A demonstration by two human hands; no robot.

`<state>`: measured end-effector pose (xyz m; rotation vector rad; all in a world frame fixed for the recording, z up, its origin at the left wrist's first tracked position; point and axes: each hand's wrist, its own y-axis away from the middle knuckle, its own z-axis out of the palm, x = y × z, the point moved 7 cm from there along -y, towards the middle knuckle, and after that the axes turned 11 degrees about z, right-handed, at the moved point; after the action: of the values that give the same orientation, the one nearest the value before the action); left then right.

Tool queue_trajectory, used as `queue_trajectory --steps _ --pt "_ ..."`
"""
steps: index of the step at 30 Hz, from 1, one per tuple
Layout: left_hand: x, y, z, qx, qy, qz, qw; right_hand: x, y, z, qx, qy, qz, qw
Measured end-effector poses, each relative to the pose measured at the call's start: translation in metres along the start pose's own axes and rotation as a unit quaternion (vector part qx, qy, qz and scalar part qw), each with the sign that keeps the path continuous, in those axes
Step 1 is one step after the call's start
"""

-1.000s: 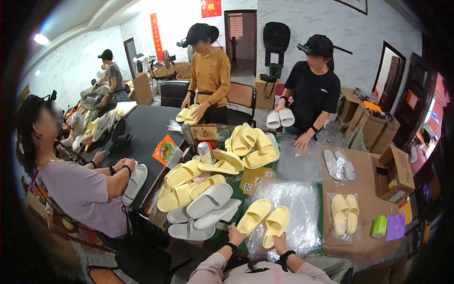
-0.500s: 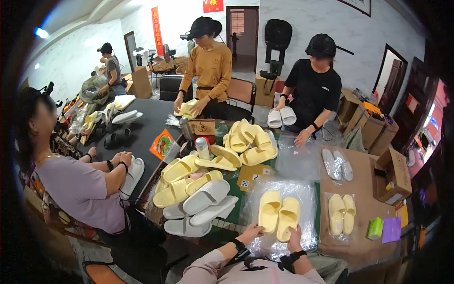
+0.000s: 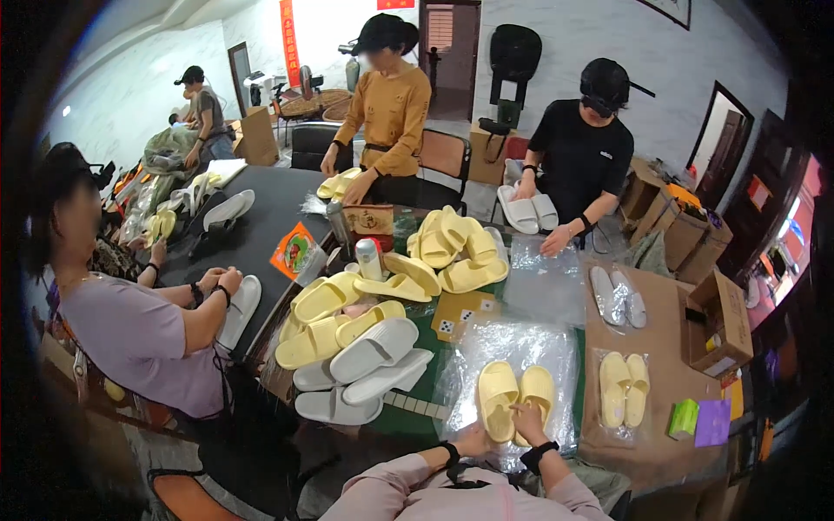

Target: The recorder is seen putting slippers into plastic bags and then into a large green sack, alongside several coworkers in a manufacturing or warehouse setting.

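Observation:
A pair of yellow slippers (image 3: 497,398) lies on a stack of clear plastic bags (image 3: 469,347) in front of me, toes pointing away. My right hand (image 3: 528,424) reaches over the heel end of the right-hand slipper, its fingers closed at the inner edge between the two. Beside the left slipper's heel, at the near edge of the bags, my left hand (image 3: 472,440) is curled; what its fingers hold, if anything, cannot be made out. To the left are piled loose yellow slippers (image 3: 328,297) and white slippers (image 3: 375,347).
Bagged yellow slippers (image 3: 625,388) and bagged white slippers (image 3: 618,295) lie on brown cardboard at right, near an open carton (image 3: 721,326) and a purple packet (image 3: 713,423). A can (image 3: 369,259) stands behind the pile. Co-workers handle slippers across the table and at left.
The yellow pair has been lowered onto the bags. My right hand has moved from the heel to between the slippers; my left hand has left its slipper and drawn back toward me.

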<state>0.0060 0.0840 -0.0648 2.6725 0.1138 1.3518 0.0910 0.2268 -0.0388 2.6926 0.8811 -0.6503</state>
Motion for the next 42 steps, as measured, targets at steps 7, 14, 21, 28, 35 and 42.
queue_trajectory --steps 7,14,21,28,35,42 --pt "-0.012 0.015 0.013 -0.044 -0.031 -0.013 0.998 -0.024 -0.022 0.013 -0.126 0.081 0.172 0.974" --pt "-0.003 0.031 -0.004 -0.043 -0.113 -0.022 0.992 -0.015 -0.026 0.013 -0.067 -0.079 0.207 0.973" --pt "-0.003 0.042 -0.022 -0.032 -0.261 -0.120 0.957 -0.052 0.033 -0.060 0.033 -0.423 0.124 0.897" --pt "0.041 0.025 -0.033 -0.055 -0.314 0.161 0.934 -0.019 0.071 -0.077 0.064 -0.338 0.091 0.934" --pt "0.028 0.034 -0.058 -0.061 -0.333 0.180 0.923 -0.021 0.101 -0.109 0.088 -0.397 0.134 0.904" --pt "0.015 0.044 -0.040 -0.054 -0.367 0.103 0.923 -0.020 0.105 -0.103 0.095 -0.337 0.110 0.930"
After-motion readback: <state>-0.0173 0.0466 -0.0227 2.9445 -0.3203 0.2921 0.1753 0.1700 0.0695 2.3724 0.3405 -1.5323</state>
